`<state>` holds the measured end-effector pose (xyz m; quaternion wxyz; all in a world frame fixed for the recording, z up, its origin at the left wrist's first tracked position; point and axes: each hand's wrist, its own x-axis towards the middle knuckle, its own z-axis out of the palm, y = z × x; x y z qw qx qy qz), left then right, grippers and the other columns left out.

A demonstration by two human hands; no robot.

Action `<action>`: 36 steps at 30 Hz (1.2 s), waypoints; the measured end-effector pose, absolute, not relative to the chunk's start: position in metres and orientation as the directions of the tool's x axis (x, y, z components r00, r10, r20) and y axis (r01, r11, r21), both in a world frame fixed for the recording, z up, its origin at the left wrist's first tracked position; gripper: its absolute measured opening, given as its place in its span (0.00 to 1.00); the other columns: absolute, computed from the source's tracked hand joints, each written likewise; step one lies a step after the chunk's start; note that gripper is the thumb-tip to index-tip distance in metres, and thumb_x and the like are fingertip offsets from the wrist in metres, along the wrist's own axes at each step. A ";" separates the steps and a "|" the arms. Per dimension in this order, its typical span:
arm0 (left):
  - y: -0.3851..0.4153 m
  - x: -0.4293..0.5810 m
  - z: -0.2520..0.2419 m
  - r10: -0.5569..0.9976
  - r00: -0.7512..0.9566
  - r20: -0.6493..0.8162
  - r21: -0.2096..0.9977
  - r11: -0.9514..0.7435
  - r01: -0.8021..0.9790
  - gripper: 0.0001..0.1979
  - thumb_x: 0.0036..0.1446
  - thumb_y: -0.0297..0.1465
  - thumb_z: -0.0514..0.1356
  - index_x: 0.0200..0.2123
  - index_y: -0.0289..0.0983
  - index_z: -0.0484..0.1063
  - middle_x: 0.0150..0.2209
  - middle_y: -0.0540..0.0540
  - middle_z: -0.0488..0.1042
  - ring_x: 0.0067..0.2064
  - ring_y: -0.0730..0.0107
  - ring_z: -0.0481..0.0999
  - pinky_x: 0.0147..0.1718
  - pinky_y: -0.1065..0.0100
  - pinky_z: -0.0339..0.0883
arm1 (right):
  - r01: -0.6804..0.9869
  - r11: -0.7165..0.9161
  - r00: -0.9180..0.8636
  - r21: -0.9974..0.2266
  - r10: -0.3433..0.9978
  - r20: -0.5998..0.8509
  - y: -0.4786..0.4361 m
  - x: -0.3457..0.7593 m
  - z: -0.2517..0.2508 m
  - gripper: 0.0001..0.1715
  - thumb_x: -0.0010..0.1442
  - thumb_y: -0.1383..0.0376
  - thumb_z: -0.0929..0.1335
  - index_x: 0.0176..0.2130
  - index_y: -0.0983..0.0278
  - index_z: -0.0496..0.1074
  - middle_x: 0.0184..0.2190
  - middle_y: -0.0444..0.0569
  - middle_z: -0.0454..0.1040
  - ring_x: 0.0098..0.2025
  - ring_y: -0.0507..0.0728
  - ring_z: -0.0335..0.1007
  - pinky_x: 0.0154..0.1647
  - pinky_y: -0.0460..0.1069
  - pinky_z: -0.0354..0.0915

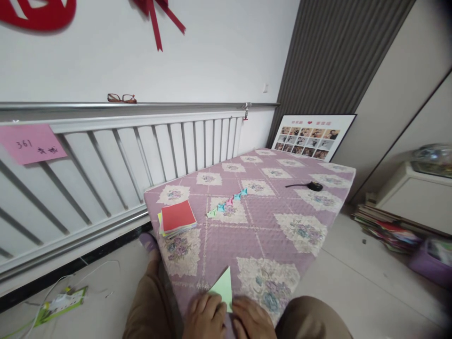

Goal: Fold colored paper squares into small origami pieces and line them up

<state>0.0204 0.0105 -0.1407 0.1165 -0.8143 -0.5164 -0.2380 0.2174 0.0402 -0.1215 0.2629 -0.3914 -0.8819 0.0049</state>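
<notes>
A pale green sheet of paper (223, 287), folded to a triangle, lies at the near edge of the purple quilted surface (268, 226). My left hand (205, 316) presses down on its lower left corner, fingers curled together. My right hand (251, 320) rests against the paper's lower right edge, its fingers bent onto it too. Farther up lies a row of several small folded paper shapes (228, 203) in green, blue and pink. A stack of coloured paper squares (177, 218) with a red sheet on top sits to the left.
A black object with a cord (312, 186) lies at the far right of the surface. A white radiator (148, 155) runs along the wall, with glasses (122, 98) on its ledge. A framed photo collage (310, 140) leans at the back. Books (384, 228) are piled on the floor.
</notes>
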 end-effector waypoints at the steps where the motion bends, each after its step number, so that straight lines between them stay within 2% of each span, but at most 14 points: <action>1: 0.009 0.018 -0.139 0.790 0.360 0.497 0.049 -0.439 0.897 0.19 0.51 0.29 0.62 0.49 0.44 0.69 0.47 0.52 0.74 0.46 0.63 0.70 0.43 0.63 0.61 | 0.721 0.635 -0.491 -0.279 0.751 0.442 0.042 0.216 -0.118 0.16 0.59 0.63 0.66 0.47 0.56 0.73 0.46 0.46 0.77 0.48 0.58 0.73 0.48 0.51 0.67; 3: 0.006 0.015 -0.136 0.790 0.359 0.498 0.046 -0.437 0.898 0.20 0.51 0.27 0.61 0.49 0.45 0.69 0.48 0.52 0.74 0.47 0.63 0.70 0.45 0.63 0.61 | 0.799 0.483 -0.338 -0.358 0.853 0.398 0.046 0.211 -0.111 0.18 0.59 0.60 0.65 0.49 0.58 0.72 0.48 0.50 0.75 0.51 0.61 0.71 0.48 0.55 0.67; 5: 0.005 0.012 -0.132 0.787 0.359 0.501 0.059 -0.445 0.894 0.20 0.50 0.26 0.61 0.48 0.45 0.69 0.48 0.52 0.73 0.47 0.64 0.70 0.46 0.63 0.61 | 0.859 0.343 -0.217 -0.380 0.916 0.337 0.052 0.202 -0.106 0.19 0.58 0.58 0.65 0.48 0.58 0.73 0.50 0.53 0.74 0.53 0.65 0.69 0.46 0.58 0.67; 8: 0.005 0.011 -0.127 0.774 0.390 0.499 0.075 -0.487 0.870 0.21 0.49 0.25 0.60 0.48 0.45 0.70 0.48 0.51 0.73 0.47 0.64 0.70 0.47 0.64 0.61 | 0.893 0.257 -0.169 -0.369 0.952 0.254 0.059 0.185 -0.098 0.20 0.58 0.57 0.64 0.49 0.58 0.72 0.54 0.53 0.70 0.57 0.67 0.63 0.51 0.62 0.62; 15: 0.001 0.017 -0.117 0.782 0.312 0.539 0.174 -0.466 0.868 0.22 0.45 0.21 0.55 0.43 0.42 0.72 0.46 0.48 0.74 0.46 0.62 0.71 0.46 0.62 0.64 | 0.906 0.147 -0.134 -0.398 0.989 0.062 0.064 0.162 -0.080 0.15 0.58 0.57 0.64 0.42 0.57 0.74 0.60 0.50 0.64 0.63 0.66 0.53 0.58 0.65 0.51; 20: -0.003 0.020 -0.112 0.808 0.266 0.526 0.280 -0.460 0.842 0.23 0.44 0.19 0.53 0.44 0.41 0.73 0.45 0.47 0.74 0.47 0.62 0.70 0.49 0.59 0.64 | 0.885 0.185 -0.213 -0.428 0.977 -0.018 0.055 0.165 -0.075 0.12 0.57 0.58 0.64 0.36 0.58 0.75 0.63 0.48 0.60 0.66 0.65 0.47 0.61 0.64 0.45; 24: -0.004 0.020 -0.107 0.825 0.255 0.505 0.361 -0.470 0.806 0.23 0.45 0.19 0.51 0.43 0.40 0.74 0.44 0.46 0.74 0.47 0.62 0.70 0.51 0.57 0.64 | 0.875 0.207 -0.230 -0.438 0.973 0.000 0.045 0.168 -0.077 0.09 0.55 0.60 0.65 0.31 0.59 0.75 0.63 0.47 0.60 0.65 0.65 0.48 0.61 0.65 0.45; 28: -0.005 0.017 -0.107 0.827 0.191 0.529 0.432 -0.456 0.778 0.19 0.49 0.21 0.51 0.40 0.40 0.75 0.42 0.45 0.75 0.46 0.62 0.71 0.51 0.54 0.64 | 0.839 0.255 -0.248 -0.481 0.965 0.079 0.041 0.170 -0.082 0.09 0.53 0.64 0.66 0.34 0.57 0.76 0.60 0.48 0.64 0.63 0.67 0.54 0.58 0.68 0.49; 31: -0.011 0.013 -0.116 0.805 0.145 0.576 0.476 -0.474 0.741 0.16 0.51 0.24 0.53 0.42 0.39 0.74 0.45 0.43 0.74 0.48 0.59 0.71 0.49 0.56 0.67 | 0.804 0.258 -0.216 -0.536 0.966 0.140 0.039 0.172 -0.086 0.11 0.53 0.64 0.66 0.36 0.56 0.77 0.55 0.50 0.70 0.59 0.67 0.61 0.57 0.70 0.52; 33: -0.020 0.012 -0.124 0.830 0.023 0.557 0.588 -0.414 0.695 0.15 0.52 0.27 0.55 0.43 0.38 0.73 0.46 0.41 0.73 0.48 0.59 0.72 0.46 0.59 0.69 | 0.751 0.271 -0.194 -0.602 0.962 0.191 0.039 0.175 -0.088 0.11 0.54 0.63 0.66 0.37 0.56 0.77 0.52 0.51 0.73 0.55 0.67 0.65 0.56 0.68 0.55; 34: -0.024 0.013 -0.127 0.850 -0.094 0.518 0.679 -0.341 0.650 0.13 0.53 0.28 0.55 0.42 0.38 0.73 0.46 0.41 0.73 0.47 0.59 0.72 0.46 0.59 0.68 | 0.709 0.282 -0.183 -0.646 0.959 0.218 0.038 0.176 -0.089 0.12 0.55 0.62 0.66 0.38 0.57 0.77 0.50 0.52 0.74 0.54 0.66 0.66 0.55 0.66 0.58; 36: -0.030 0.017 -0.130 0.885 -0.277 0.375 0.850 -0.209 0.484 0.08 0.53 0.31 0.57 0.37 0.38 0.71 0.41 0.42 0.73 0.43 0.61 0.73 0.43 0.62 0.68 | 0.597 0.306 -0.164 -0.742 0.952 0.260 0.036 0.177 -0.088 0.14 0.58 0.60 0.65 0.42 0.58 0.76 0.48 0.54 0.75 0.51 0.63 0.69 0.53 0.61 0.63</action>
